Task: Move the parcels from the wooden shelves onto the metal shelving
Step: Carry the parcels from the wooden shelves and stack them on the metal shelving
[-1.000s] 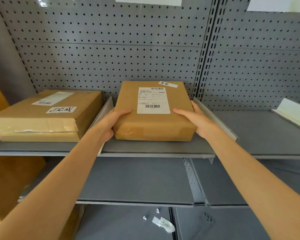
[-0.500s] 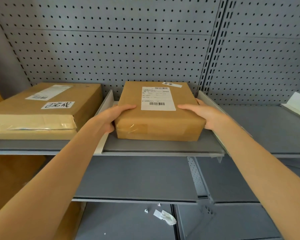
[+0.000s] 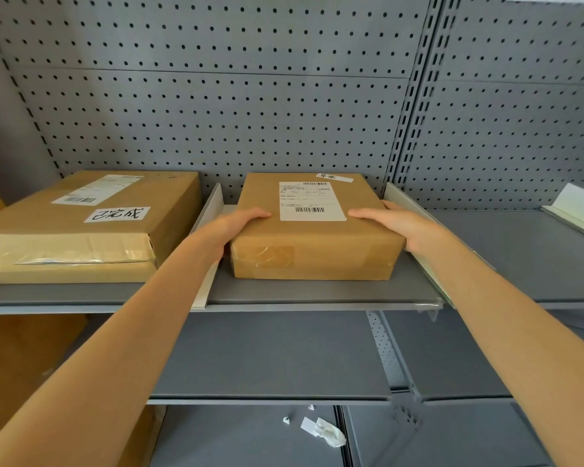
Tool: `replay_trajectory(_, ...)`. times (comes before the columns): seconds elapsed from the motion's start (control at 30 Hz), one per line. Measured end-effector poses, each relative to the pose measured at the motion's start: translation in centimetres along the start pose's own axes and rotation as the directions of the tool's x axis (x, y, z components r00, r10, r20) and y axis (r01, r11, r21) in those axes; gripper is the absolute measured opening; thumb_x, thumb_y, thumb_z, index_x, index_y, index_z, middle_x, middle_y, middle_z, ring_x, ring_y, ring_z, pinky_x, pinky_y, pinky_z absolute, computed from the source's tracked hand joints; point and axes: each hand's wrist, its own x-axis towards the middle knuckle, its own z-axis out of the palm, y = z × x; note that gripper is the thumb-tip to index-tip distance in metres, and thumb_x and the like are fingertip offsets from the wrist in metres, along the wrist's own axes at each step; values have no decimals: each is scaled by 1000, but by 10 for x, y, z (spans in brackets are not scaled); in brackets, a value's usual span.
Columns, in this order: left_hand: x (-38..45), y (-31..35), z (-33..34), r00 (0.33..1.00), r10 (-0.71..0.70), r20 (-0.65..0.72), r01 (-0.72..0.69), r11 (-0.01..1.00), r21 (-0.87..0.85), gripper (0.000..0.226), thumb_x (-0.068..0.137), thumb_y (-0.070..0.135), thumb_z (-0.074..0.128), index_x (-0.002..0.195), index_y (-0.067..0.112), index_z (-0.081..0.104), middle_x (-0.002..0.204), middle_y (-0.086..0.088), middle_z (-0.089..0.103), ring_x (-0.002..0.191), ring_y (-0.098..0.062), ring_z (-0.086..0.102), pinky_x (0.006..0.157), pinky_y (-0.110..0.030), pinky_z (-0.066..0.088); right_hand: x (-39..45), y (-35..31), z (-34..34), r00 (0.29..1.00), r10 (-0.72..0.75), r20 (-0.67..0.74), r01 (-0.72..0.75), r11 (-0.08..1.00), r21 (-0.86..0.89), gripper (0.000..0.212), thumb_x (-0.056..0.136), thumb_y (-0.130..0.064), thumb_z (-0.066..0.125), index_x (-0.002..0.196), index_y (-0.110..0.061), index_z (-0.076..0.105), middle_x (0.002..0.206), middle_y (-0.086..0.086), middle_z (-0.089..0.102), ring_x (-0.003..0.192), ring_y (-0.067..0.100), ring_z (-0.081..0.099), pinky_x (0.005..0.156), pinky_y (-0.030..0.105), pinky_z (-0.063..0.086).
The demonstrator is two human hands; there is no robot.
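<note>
Two hands held one brown box (image 3: 312, 227) between them on the gray metal shelf (image 3: 317, 294). The left hand (image 3: 231, 227) gripped its left side and the right hand (image 3: 405, 227) gripped its right side, thumbs on top. The box sat flat, straight ahead of the person, with its long side running away toward the wall with holes (image 3: 216, 112). Both hands looked equally near. A bigger box (image 3: 81, 224) lay just beside it, past a divider (image 3: 209, 241). Compared with a second before, the box had gone a bit deeper onto the shelf, and the hands had not let go.
</note>
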Motion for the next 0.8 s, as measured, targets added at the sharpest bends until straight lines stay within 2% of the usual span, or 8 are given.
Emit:
replay_trajectory(0.1, 1, 3, -1, 997, 62, -53, -59, 997, 50, 69, 78, 46, 70, 133, 14, 45, 120, -8, 58, 102, -22, 57, 78, -31, 49, -13, -11, 0, 986, -102, -133, 83, 987, -140, 88, 77, -41, 76, 149, -21, 29, 146, 3, 41, 120, 22, 50, 84, 28, 42)
replay_trajectory(0.23, -13, 13, -6, 936, 310, -167, -282, 944, 171, 74, 88, 38, 64, 147, 11, 29, 146, -10, 39, 128, -26, 43, 102, -36, 40, -32, -27, 0, 924, -315, -215, 265, 936, -233, 77, 82, -37, 73, 146, -19, 35, 151, 5, 34, 135, 20, 37, 94, 26, 32)
replay_trajectory(0.33, -40, 15, -17, 867, 481, -134, -429, 854, 294, 61, 89, 34, 64, 141, 11, 40, 137, -9, 48, 114, -20, 48, 90, -29, 39, -58, -31, 6, 849, -474, -235, 376, 853, -362, 65, 84, -32, 72, 141, -18, 44, 147, 2, 40, 136, 18, 36, 105, 31, 31)
replay_trajectory(0.43, -75, 13, -30, 756, 642, -131, -485, 683, 546, 48, 89, 34, 62, 131, 14, 51, 127, -8, 58, 112, -23, 54, 90, -32, 42, -87, -36, 16, 732, -641, -232, 488, 731, -477, 55, 86, -30, 68, 136, -18, 49, 142, 1, 45, 133, 19, 38, 105, 34, 32)
replay_trajectory(0.57, -129, -3, -39, 575, 810, -115, -301, 340, 891, 41, 90, 36, 58, 126, 17, 56, 121, -6, 62, 111, -29, 56, 86, -40, 44, -129, -38, 35, 586, -796, -149, 506, 504, -700, 51, 87, -32, 66, 134, -18, 51, 135, 3, 49, 127, 25, 42, 99, 35, 35)
replay_trajectory(0.67, -171, -30, -44, 475, 871, -126, -205, 249, 946, 37, 89, 33, 57, 119, 12, 61, 114, -12, 65, 104, -35, 58, 82, -41, 44, -159, -23, 51, 502, -865, -28, 505, 319, -802, 50, 87, -33, 65, 132, -16, 52, 131, 6, 52, 119, 27, 47, 97, 39, 38)
replay_trajectory(0.73, -197, -55, -47, 478, 865, -154, -164, 260, 952, 35, 88, 30, 58, 117, 11, 62, 115, -14, 65, 104, -36, 57, 85, -43, 44, -178, -7, 64, 478, -878, 19, 509, 259, -821, 50, 87, -36, 64, 131, -16, 52, 129, 6, 53, 118, 28, 47, 95, 38, 38)
replay_trajectory(0.8, -219, -84, -50, 538, 827, -161, -96, 251, 963, 36, 90, 32, 57, 119, 11, 61, 117, -15, 63, 106, -36, 56, 86, -44, 44, -196, 12, 80, 506, -862, 44, 515, 261, -817, 50, 87, -36, 64, 131, -15, 52, 131, 7, 52, 121, 28, 45, 94, 36, 35)
